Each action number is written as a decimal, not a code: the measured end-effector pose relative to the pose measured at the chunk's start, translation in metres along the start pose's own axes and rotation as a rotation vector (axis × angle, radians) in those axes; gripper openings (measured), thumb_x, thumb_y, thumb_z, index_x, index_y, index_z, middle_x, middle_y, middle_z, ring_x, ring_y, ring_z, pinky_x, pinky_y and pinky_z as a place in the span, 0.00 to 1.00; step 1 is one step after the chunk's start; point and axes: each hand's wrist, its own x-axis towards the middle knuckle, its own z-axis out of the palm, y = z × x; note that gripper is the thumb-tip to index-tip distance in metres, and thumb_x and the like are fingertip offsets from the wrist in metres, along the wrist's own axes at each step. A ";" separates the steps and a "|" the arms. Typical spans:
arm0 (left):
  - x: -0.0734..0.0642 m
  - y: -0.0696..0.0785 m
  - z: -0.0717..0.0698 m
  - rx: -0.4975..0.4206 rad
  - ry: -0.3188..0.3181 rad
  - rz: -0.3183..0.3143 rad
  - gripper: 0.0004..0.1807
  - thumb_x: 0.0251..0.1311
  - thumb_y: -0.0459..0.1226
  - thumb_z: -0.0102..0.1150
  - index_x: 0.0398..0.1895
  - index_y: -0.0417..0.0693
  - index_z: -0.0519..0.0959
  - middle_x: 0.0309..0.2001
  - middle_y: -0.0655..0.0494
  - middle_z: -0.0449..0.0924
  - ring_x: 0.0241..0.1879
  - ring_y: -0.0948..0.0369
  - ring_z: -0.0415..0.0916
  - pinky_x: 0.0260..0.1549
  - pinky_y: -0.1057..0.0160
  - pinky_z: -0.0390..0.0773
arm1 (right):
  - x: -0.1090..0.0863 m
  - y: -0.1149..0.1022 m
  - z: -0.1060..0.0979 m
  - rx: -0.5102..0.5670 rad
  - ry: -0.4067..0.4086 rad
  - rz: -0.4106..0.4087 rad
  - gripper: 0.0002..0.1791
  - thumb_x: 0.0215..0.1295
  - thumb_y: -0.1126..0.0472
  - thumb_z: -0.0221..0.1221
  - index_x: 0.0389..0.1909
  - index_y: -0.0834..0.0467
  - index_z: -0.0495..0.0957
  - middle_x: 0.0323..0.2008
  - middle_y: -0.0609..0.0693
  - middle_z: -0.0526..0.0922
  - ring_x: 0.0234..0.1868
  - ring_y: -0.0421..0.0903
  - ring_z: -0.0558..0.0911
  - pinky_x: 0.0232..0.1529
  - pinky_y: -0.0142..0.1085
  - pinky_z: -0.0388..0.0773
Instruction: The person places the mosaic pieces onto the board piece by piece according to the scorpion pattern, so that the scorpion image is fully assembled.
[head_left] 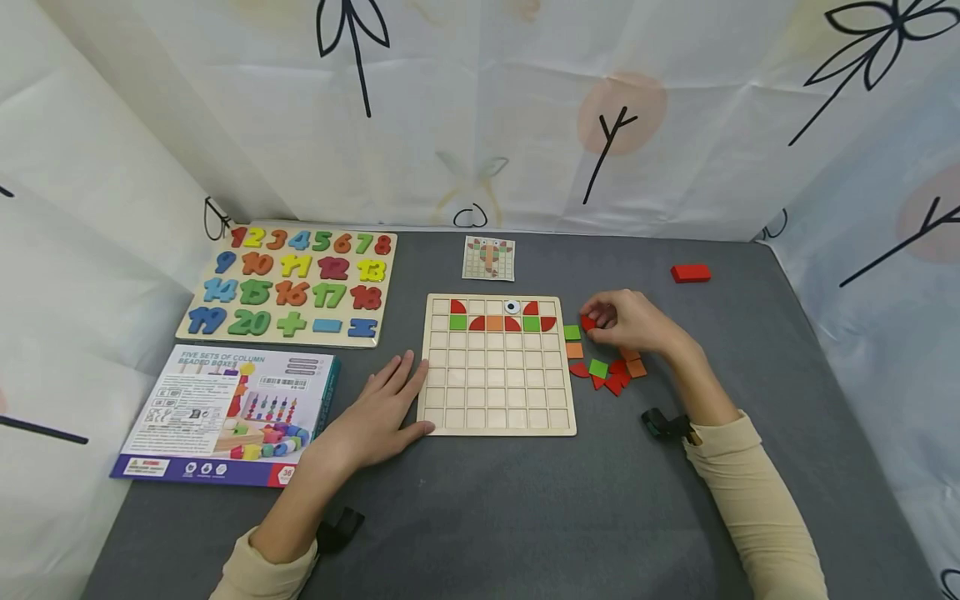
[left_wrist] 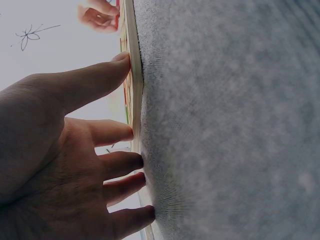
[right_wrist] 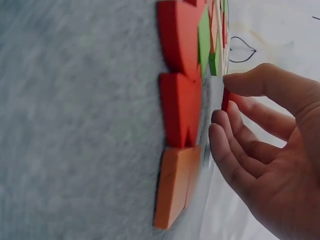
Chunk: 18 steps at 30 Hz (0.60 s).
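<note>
My right hand pinches a small red piece between thumb and fingers, just right of a wooden grid board. In the right wrist view the red piece shows edge-on at the thumb tip. The board's upper rows hold red quarter-round, green and orange pieces, plus a round eye piece. Below my right hand lie loose pieces: a green square, an orange square and several red ones. My left hand rests with fingers spread, thumb and index fingertip touching the board's left edge.
Behind the board lies a small pattern card. A number puzzle board and a purple-edged box occupy the left side. A red block sits at the back right. White printed cloth surrounds the grey table.
</note>
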 end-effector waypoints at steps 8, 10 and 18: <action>0.000 -0.001 0.001 0.000 0.004 0.009 0.50 0.75 0.51 0.66 0.89 0.42 0.51 0.89 0.36 0.44 0.89 0.35 0.42 0.82 0.26 0.51 | 0.005 -0.015 0.005 0.060 0.028 -0.072 0.18 0.66 0.70 0.70 0.56 0.66 0.86 0.45 0.60 0.90 0.42 0.51 0.90 0.48 0.39 0.90; 0.001 -0.001 0.001 0.001 0.006 0.012 0.50 0.75 0.51 0.66 0.89 0.42 0.51 0.89 0.36 0.44 0.89 0.35 0.42 0.82 0.26 0.51 | 0.008 -0.021 0.008 0.072 0.028 -0.094 0.18 0.66 0.70 0.70 0.56 0.66 0.86 0.46 0.61 0.90 0.42 0.52 0.90 0.49 0.44 0.91; 0.001 -0.001 0.001 -0.002 0.007 0.015 0.50 0.75 0.50 0.66 0.89 0.41 0.51 0.89 0.35 0.44 0.89 0.35 0.42 0.82 0.26 0.50 | 0.024 -0.046 0.019 0.133 0.000 -0.163 0.19 0.66 0.69 0.70 0.57 0.65 0.85 0.49 0.59 0.90 0.46 0.51 0.89 0.54 0.51 0.89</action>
